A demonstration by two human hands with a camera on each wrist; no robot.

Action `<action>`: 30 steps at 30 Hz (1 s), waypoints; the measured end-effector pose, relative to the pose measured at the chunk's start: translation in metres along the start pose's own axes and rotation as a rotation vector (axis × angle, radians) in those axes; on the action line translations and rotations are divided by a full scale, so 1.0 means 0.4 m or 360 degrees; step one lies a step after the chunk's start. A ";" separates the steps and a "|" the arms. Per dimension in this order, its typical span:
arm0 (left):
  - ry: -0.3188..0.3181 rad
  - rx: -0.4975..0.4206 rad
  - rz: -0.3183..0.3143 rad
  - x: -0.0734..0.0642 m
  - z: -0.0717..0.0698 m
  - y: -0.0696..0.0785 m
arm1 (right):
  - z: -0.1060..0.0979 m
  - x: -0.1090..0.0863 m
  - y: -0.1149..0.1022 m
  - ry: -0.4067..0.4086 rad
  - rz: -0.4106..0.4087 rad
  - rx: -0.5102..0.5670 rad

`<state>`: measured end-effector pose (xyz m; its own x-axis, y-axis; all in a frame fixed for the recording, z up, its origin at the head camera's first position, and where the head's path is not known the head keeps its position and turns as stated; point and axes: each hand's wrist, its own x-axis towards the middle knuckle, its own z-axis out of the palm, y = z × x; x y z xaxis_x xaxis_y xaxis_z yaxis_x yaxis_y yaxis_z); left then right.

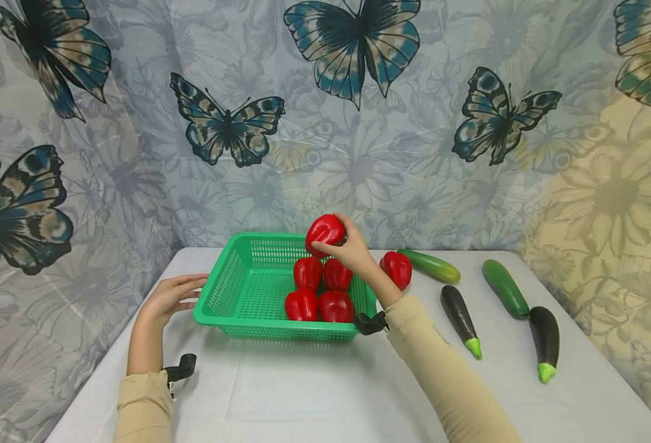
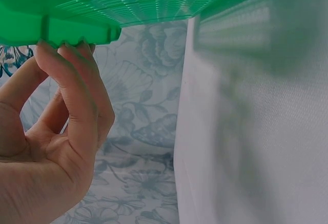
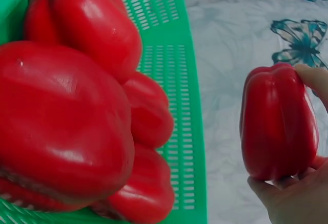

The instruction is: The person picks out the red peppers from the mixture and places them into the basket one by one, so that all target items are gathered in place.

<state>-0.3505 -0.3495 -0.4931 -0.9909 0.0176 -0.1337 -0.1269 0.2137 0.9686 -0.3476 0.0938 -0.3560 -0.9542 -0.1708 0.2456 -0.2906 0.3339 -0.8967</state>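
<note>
My right hand [image 1: 354, 251] holds a glossy red bell pepper [image 1: 323, 234] above the back right part of a green plastic basket [image 1: 256, 295]. In the right wrist view, thumb and fingers grip the held pepper [image 3: 279, 124] at its two ends. Several more red bell peppers [image 1: 301, 304] stand together in the right half of the basket. My left hand [image 1: 166, 299] is at the basket's left side with its fingers extended. Its fingertips [image 2: 46, 49] touch the basket's rim [image 2: 77, 32] in the left wrist view.
Right of the basket, another red bell pepper [image 1: 397, 269] lies partly behind my right forearm. Further right are a zucchini [image 1: 431, 266], a second, greener zucchini [image 1: 505, 289], an eggplant [image 1: 459, 314] and another eggplant [image 1: 544, 338]. A butterfly-print cloth [image 1: 325, 166] hangs behind the white table [image 1: 281, 394].
</note>
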 end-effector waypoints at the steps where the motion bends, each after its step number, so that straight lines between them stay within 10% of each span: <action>1: 0.0003 0.0003 -0.0002 0.001 0.000 -0.001 | 0.004 0.001 0.000 -0.0007 0.0001 -0.0012; 30: 0.0025 0.0044 -0.0017 -0.001 0.002 0.001 | 0.119 0.013 -0.029 -0.0464 0.0051 -0.0083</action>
<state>-0.3501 -0.3487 -0.4927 -0.9901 0.0000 -0.1407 -0.1365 0.2410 0.9609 -0.3456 0.0450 -0.3617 -0.9045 -0.4159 0.0948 -0.2712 0.3893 -0.8803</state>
